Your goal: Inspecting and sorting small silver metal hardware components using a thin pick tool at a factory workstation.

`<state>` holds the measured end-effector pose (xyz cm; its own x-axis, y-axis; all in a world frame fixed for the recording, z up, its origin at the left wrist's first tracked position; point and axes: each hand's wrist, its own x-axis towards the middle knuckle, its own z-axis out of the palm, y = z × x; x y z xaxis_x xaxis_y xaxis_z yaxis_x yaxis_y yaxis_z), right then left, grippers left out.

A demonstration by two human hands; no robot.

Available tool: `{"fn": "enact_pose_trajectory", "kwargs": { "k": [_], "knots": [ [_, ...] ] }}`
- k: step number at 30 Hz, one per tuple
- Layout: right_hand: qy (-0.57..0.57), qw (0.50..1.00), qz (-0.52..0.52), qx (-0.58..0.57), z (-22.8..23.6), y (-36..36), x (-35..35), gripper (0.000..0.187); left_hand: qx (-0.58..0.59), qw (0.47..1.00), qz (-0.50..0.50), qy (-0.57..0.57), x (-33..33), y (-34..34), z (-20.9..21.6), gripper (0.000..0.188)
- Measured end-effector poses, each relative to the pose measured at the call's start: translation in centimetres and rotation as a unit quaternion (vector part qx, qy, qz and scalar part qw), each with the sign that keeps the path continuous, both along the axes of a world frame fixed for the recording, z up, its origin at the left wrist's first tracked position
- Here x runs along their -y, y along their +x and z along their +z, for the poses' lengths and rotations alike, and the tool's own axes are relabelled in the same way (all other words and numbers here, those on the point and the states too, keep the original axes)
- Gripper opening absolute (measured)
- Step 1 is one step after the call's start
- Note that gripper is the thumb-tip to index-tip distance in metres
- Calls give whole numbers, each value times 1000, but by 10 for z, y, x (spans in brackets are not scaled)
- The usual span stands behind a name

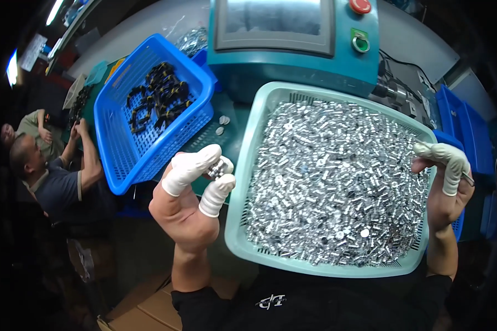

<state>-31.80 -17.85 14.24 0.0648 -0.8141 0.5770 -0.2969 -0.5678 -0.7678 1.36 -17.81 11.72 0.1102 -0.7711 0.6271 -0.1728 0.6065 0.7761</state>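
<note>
On my feed, a pale green basket (326, 270) heaped with silvery metal parts (337, 182) fills centre-right. I see a teal machine (292, 69) top centre, a blue basket (116, 154) upper left. Hands apart: the left hand (190, 204), left of centre, pinches small metal pieces (218, 168); the right hand (450, 182), far right, curls, its grip unclear to me.
</note>
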Motion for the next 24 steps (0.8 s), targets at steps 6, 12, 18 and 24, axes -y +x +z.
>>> {"fn": "enact_pose_trajectory", "kwargs": {
  "k": [6,12,18,24],
  "knots": [
    [-16,999,-21,-26,-24,-32,-13,35,30,998,-56,26,12,-38,16,36],
    [2,998,-42,-55,-35,-71,-28,35,30,995,-76,53,22,-69,31,36],
    [9,995,-88,-47,-41,-99,-51,36,80,992,-98,10,29,-91,39,38],
    [-12,991,-131,-14,-54,-116,-63,34,155,975,-148,-65,23,-105,47,41]
  ]
}}
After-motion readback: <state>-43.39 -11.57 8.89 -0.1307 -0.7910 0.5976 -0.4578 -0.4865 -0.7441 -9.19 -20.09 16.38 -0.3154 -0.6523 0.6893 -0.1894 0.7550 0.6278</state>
